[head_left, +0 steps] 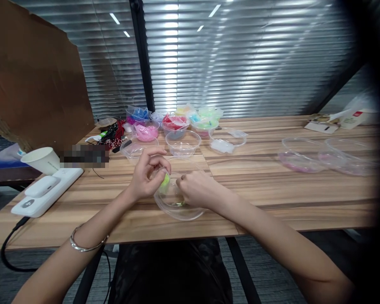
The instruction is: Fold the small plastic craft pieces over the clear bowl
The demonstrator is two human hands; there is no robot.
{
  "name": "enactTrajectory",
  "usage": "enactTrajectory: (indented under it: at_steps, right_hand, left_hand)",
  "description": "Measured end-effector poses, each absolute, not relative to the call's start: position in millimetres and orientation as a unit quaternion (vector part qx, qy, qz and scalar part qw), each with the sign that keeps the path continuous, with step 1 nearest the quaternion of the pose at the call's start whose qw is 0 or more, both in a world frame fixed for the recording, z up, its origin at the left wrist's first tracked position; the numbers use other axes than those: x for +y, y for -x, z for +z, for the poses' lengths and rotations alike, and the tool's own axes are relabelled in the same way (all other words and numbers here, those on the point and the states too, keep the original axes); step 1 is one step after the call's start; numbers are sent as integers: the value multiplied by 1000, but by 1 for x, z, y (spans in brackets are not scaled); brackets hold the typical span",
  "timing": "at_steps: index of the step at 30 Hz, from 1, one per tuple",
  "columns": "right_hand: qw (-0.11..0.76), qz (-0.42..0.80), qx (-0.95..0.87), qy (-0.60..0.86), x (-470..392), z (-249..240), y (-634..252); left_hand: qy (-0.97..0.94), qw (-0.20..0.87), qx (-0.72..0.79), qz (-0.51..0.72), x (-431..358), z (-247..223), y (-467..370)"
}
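My left hand (147, 175) is closed around a small clear plastic bag (165, 183) with yellow-green contents. It holds the bag over the left side of a clear round plastic container (177, 214) at the table's front. My right hand (198, 189) is curled, with thumb and fingers pressed together above the same container. Whatever might be in that pinch is too small or hidden to make out. A few small yellowish bits (180, 204) show inside the container, below my right fingers.
Behind my hands stand a clear tub (183, 145) and several tubs of coloured bags, including a pink one (146, 131). To the left are a paper cup (42, 160) and a white power strip (47, 194). Clear tubs with pink contents (299, 162) sit to the right.
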State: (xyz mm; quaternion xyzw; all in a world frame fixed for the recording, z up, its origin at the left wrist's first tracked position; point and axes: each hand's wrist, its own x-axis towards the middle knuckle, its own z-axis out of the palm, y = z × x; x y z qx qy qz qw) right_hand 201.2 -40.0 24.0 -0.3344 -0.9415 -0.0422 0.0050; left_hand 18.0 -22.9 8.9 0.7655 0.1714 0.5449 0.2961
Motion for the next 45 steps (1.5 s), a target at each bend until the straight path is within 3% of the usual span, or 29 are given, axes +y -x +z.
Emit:
enactTrajectory:
  at_steps: [4,9,13,18,32,45]
  right_hand:
    - [8,3,-959,284,-41,27,-206]
    - [52,187,-962,193,-38,29,-213]
    - [55,227,-956,175,-38,31,-214]
    - [-1,306,-947,100,-36,36,-217]
    - [-42,372,-917,134,-26,33,-216]
    - [-28,430,-897,96,-20,33,-221]
  left_hand:
    - [-774,278,166,544,-24,9,-17]
    - [-771,293,168,541,-23,10,-16]
    - [-770,305,168,535,-23,12,-16]
    - [-768,322,163,529,-25,10,-19]
    - [-726,418,194,510,-11,2,-18]
    - [-710,451,202,502,-5,-1,-20]
